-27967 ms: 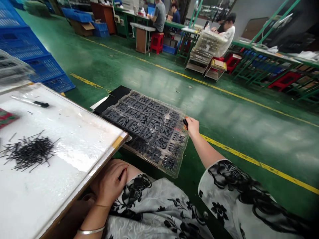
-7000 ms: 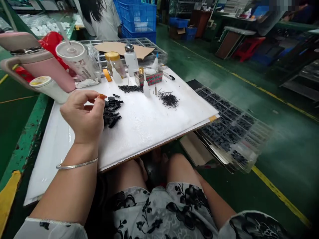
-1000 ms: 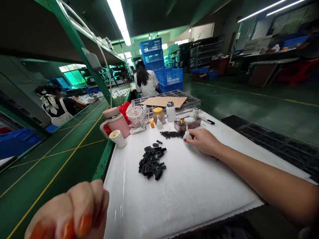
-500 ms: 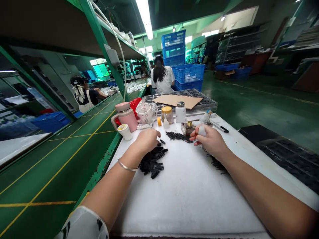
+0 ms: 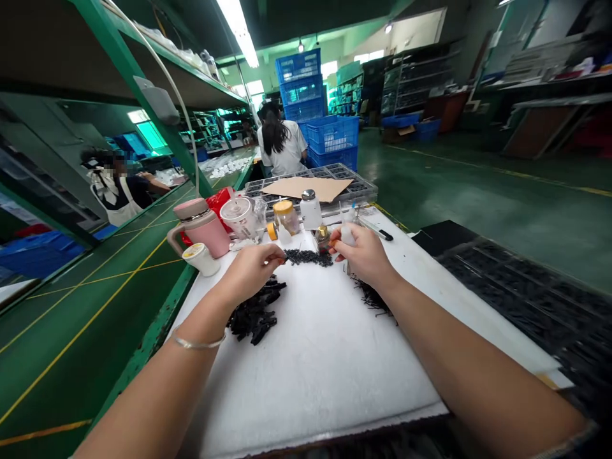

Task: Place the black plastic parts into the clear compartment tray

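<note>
My left hand (image 5: 251,271) is closed in a pinch above the white tabletop (image 5: 315,357), at the left end of a heap of tiny black parts (image 5: 308,257). Whatever its fingertips hold is too small to make out. Just below that hand lies a pile of longer black plastic pieces (image 5: 255,319), partly covered by it. My right hand (image 5: 366,255) is wrapped round a small translucent white squeeze bottle (image 5: 348,236), its tip pointing up. Under the right wrist are thin black pin-like pieces (image 5: 373,298). A gold-capped glass bottle (image 5: 322,237) stands just left of the right hand.
Along the far side stand a pink mug (image 5: 203,226), a white cup (image 5: 201,258), a lidded drink cup (image 5: 239,217), a yellow-lidded jar (image 5: 285,217) and a white pump bottle (image 5: 310,210). A cutter (image 5: 382,233) lies right. Cardboard (image 5: 308,188) rests on trays; two people sit beyond.
The whole view has swung to the right. My left hand has moved from above the longer black pieces toward the tiny parts, its fingertips pinched. My right hand still holds the squeeze bottle.
</note>
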### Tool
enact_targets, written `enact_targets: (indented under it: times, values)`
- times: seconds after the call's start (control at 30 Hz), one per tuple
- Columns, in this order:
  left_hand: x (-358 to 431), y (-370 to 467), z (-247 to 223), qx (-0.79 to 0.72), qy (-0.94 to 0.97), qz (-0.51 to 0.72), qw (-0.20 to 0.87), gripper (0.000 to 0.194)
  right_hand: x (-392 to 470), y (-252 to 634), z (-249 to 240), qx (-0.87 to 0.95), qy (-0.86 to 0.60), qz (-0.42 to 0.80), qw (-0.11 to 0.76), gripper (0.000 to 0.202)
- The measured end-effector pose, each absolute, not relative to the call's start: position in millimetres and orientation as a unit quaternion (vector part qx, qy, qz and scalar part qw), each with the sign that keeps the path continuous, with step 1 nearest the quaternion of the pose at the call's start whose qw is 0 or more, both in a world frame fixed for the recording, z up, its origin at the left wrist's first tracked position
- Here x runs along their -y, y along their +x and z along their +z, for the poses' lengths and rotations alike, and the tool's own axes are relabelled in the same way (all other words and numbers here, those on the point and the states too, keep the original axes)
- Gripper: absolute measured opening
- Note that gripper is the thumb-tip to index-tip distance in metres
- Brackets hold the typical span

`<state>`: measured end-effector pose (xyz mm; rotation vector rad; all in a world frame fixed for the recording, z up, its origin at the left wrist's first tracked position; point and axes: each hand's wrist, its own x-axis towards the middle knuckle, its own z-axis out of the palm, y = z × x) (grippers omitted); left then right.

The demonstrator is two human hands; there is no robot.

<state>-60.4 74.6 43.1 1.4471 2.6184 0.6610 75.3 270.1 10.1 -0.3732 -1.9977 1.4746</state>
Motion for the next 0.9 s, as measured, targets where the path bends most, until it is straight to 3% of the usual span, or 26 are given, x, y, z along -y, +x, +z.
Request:
enact_targets:
  times: [0.1, 0.23, 0.43, 0.63, 0.8, 0.9]
  values:
    - [-60.8, -28.1, 54.5, -0.807, 0.444, 0.357, 0.156, 0.024, -276.1, 75.0, 9.6, 0.766, -0.162, 0.557, 0.276, 0.012]
    - [-47.3, -1.7, 54.7, -0.735, 0.425, 0.433, 0.302, 0.037, -283.0, 76.5, 7.2, 0.786, -0.182, 0.539, 0.244, 0.017]
    - [-34.4, -7.1, 21.3, -0.636, 0.356, 0.551, 0.406, 0.033, -291.8, 79.4, 3.2, 0.837, -0.230, 0.411, 0.277, 0.020]
    - [-35.3, -14.8, 11.1, -0.608, 0.345, 0.587, 0.410, 0.037, -276.8, 78.5, 2.5, 0.790, -0.227, 0.526, 0.219, 0.020]
    - [-40.9, -8.1, 3.7, -0.734, 0.430, 0.461, 0.251, 0.040, -273.1, 76.7, -5.2, 0.817, -0.221, 0.478, 0.234, 0.023]
    - [-41.5, -7.7, -1.4, -0.744, 0.472, 0.423, 0.212, 0.040, -278.2, 78.1, -1.1, 0.818, -0.234, 0.465, 0.244, 0.027]
